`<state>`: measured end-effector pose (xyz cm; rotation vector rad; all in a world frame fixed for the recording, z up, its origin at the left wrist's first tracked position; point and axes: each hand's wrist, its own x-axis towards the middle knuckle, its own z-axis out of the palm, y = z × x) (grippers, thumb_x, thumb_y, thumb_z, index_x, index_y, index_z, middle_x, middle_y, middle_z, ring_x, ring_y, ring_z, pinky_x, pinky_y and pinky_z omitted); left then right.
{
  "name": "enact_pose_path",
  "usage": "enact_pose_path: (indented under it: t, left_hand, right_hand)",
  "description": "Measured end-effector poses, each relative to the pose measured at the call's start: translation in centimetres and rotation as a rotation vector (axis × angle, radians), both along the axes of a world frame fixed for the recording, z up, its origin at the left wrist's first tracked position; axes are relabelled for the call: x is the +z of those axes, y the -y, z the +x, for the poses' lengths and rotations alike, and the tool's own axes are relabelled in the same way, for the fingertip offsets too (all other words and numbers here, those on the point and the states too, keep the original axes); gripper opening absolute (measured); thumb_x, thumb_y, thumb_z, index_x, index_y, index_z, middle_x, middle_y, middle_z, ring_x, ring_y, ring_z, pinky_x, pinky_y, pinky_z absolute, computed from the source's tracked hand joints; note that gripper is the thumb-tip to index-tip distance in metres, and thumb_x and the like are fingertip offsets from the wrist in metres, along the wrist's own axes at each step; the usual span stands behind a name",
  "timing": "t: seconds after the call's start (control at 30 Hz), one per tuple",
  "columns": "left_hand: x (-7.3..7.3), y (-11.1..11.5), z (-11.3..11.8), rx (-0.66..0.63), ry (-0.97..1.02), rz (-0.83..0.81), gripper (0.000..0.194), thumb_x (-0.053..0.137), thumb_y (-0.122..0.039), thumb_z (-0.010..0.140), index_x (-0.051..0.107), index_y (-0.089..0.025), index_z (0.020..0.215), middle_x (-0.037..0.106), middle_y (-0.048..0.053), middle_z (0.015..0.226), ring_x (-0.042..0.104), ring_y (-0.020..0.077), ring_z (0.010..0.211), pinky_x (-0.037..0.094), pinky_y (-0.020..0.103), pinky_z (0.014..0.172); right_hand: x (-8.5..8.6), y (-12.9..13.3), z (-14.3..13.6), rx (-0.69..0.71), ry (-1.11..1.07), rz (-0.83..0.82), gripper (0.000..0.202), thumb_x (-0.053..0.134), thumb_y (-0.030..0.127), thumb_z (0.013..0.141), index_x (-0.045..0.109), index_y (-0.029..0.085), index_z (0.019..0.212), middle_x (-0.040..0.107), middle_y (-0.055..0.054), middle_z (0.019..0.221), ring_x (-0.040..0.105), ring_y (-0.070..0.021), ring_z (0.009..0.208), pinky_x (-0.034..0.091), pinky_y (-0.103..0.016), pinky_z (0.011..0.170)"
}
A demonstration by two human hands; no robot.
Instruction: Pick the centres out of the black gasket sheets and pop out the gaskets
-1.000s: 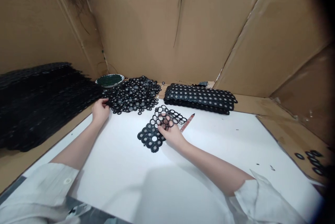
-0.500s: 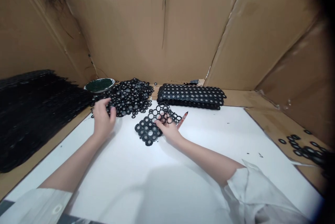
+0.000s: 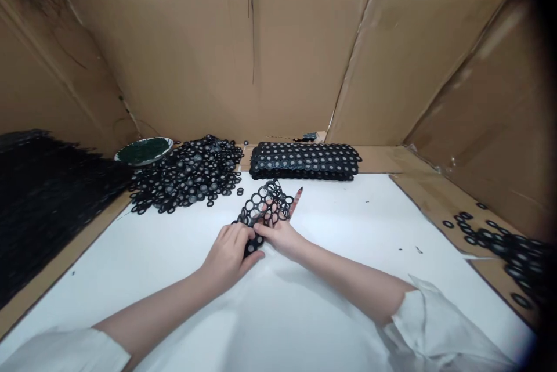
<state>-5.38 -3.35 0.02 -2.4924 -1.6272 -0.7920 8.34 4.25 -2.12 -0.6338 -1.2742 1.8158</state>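
A black lattice of joined rings (image 3: pixel 256 202) is held between my two hands over the white board. My right hand (image 3: pixel 281 235) grips its near right part, thumb on top and fingers behind, partly seen through the rings. Over the lower left part lies my left hand (image 3: pixel 232 250), its fingers bent over the piece and its thumb along the near edge; whether it pinches a loose ring is hidden. A reddish pencil-like stick with a dark tip (image 3: pixel 296 201) shows just beyond my right hand. Behind my left hand is a heap of small black rings (image 3: pixel 191 174).
A stack of dark dotted sheets (image 3: pixel 304 160) lies at the back. Left of the heap is a round dish of dark green material (image 3: pixel 144 151). A large black bristly pile (image 3: pixel 52 203) fills the far left. Loose black rings (image 3: pixel 509 244) lie on cardboard at the right.
My left hand has come from the ring heap rightward and nearer, onto the lattice. The whole view has shifted slightly, and my right hand still holds the lattice.
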Motion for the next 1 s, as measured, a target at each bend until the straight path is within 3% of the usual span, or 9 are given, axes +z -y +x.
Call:
enact_pose_path:
  t: [0.17, 0.4, 0.57, 0.7, 0.83, 0.87, 0.93, 1.0]
  left_hand:
    - [-0.3, -0.3, -0.5, 0.053, -0.003, -0.055, 0.006, 0.045, -0.018, 0.081, 0.044, -0.020, 0.087, 0.054, 0.003, 0.085, 0.049, 0.0188, 0.084, 0.038, 0.035, 0.076]
    - [0.4, 0.1, -1.1, 0.159, -0.046, 0.063, 0.014, 0.049, -0.025, 0.081, 0.054, -0.019, 0.092, 0.057, 0.006, 0.085, 0.047, 0.0217, 0.086, 0.035, 0.037, 0.075]
    - [0.4, 0.2, -0.9, 0.130, 0.046, -0.054, 0.015, 0.048, -0.029, 0.081, 0.055, -0.020, 0.090, 0.057, 0.004, 0.076, 0.047, 0.0201, 0.079, 0.035, 0.036, 0.072]
    - [0.6, 0.3, -0.2, 0.195, 0.244, -0.203, 0.018, 0.051, -0.036, 0.078, 0.057, -0.020, 0.081, 0.056, 0.001, 0.070, 0.049, 0.0190, 0.074, 0.036, 0.035, 0.070]
    - [0.8, -0.5, -0.6, 0.229, 0.687, -0.476, 0.017, 0.048, -0.032, 0.078, 0.054, -0.018, 0.070, 0.057, 0.000, 0.065, 0.052, 0.0143, 0.063, 0.040, 0.028, 0.060]
    - [0.9, -0.8, -1.0, 0.262, 0.828, -0.475, 0.017, 0.046, -0.031, 0.078, 0.052, -0.018, 0.068, 0.056, -0.001, 0.063, 0.050, 0.0128, 0.058, 0.040, 0.026, 0.056]
    - [1.1, -1.4, -2.0, 0.394, 1.055, -0.324, 0.018, 0.040, -0.032, 0.080, 0.046, -0.020, 0.069, 0.050, -0.003, 0.059, 0.046, 0.0105, 0.050, 0.037, 0.023, 0.048]
    - [1.3, -1.8, -2.9, 0.508, 1.057, -0.145, 0.017, 0.038, -0.033, 0.081, 0.043, -0.021, 0.071, 0.048, -0.005, 0.059, 0.044, 0.0103, 0.049, 0.035, 0.022, 0.046]
  right_hand:
    - [-0.1, -0.3, 0.2, 0.049, -0.055, -0.106, 0.034, 0.068, 0.020, 0.060, 0.044, 0.021, 0.083, 0.051, 0.007, 0.069, 0.050, -0.0094, 0.068, 0.041, -0.027, 0.072]
    - [0.6, 0.1, 0.1, 0.011, 0.040, -0.057, 0.029, 0.067, 0.027, 0.061, 0.044, 0.019, 0.076, 0.054, 0.003, 0.069, 0.052, -0.0108, 0.060, 0.044, -0.025, 0.055]
    - [0.8, 0.5, 0.0, -0.003, 0.036, -0.044, 0.027, 0.063, 0.029, 0.063, 0.044, 0.021, 0.080, 0.057, 0.003, 0.071, 0.056, -0.0122, 0.058, 0.050, -0.031, 0.061]
    - [1.2, 0.8, 0.0, 0.003, 0.106, -0.004, 0.020, 0.058, 0.027, 0.066, 0.044, 0.021, 0.078, 0.057, 0.002, 0.072, 0.058, -0.0135, 0.061, 0.051, -0.033, 0.063]
    - [1.1, 0.7, -0.1, 0.034, 0.177, 0.023, 0.013, 0.052, 0.023, 0.068, 0.041, 0.021, 0.073, 0.054, 0.002, 0.067, 0.053, -0.0120, 0.052, 0.048, -0.032, 0.058]
    - [0.9, 0.7, -0.2, 0.029, 0.177, 0.010, 0.013, 0.051, 0.021, 0.067, 0.039, 0.021, 0.073, 0.053, 0.002, 0.068, 0.053, -0.0122, 0.053, 0.047, -0.032, 0.056]
    - [0.4, 0.7, -0.3, -0.018, 0.175, -0.035, 0.017, 0.050, 0.019, 0.065, 0.036, 0.022, 0.073, 0.052, 0.001, 0.073, 0.053, -0.0126, 0.055, 0.045, -0.030, 0.051]
    - [0.0, 0.9, -0.5, -0.064, 0.205, -0.065, 0.019, 0.049, 0.018, 0.064, 0.035, 0.022, 0.075, 0.050, 0.000, 0.078, 0.054, -0.0125, 0.057, 0.043, -0.028, 0.048]
